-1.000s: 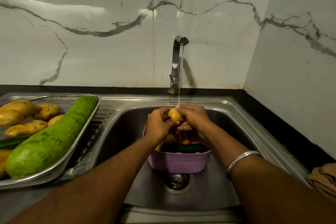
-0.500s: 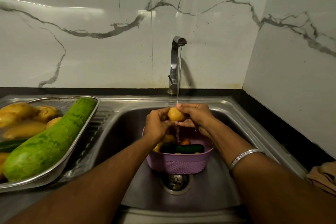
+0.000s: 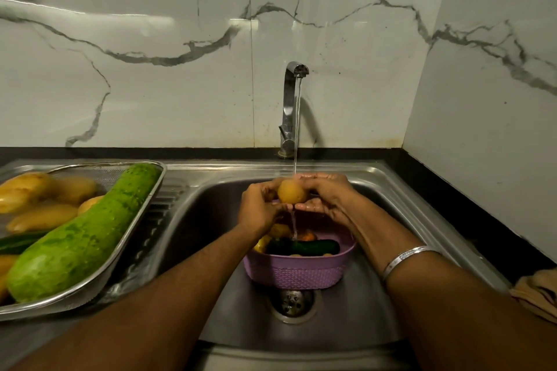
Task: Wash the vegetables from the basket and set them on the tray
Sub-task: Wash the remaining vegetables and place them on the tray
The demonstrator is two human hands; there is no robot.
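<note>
lying on the far left, a steel mesh tray (image 3: 156, 187) sits on the sink's ribbed drainboard (image 3: 168, 205); it holds several wet potatoes (image 3: 42, 217) toward its left side, a dark green vegetable (image 3: 18, 242) partly hidden among them, and 1 big green gourd (image 3: 81, 238) stretched diagonally along its right rim; further right, the left hand (image 3: 259, 211) curls its fingers round the left side of a small round potato (image 3: 291, 191), held above the steel sink basin (image 3: 205, 220); water runs in a thin stream from the chrome tap (image 3: 289, 105) at the back wall straight onto that potato and drips off beneath it; the right hand (image 3: 328, 196) wraps the potato from the right, fingers over the top and thumb below, so both hands grip it between them; directly under the hands, a purple plastic basket (image 3: 297, 272) stands in the basin just behind the drain (image 3: 292, 301); inside it lie a dark green cucumber (image 3: 313, 247), something yellow at its left edge and a small orange piece, too hidden to name; a silver bangle (image 3: 407, 257) circles the right wrist; at the far right edge a tan cloth (image 3: 536, 295) rests on the dark counter (image 3: 470, 220).
</note>
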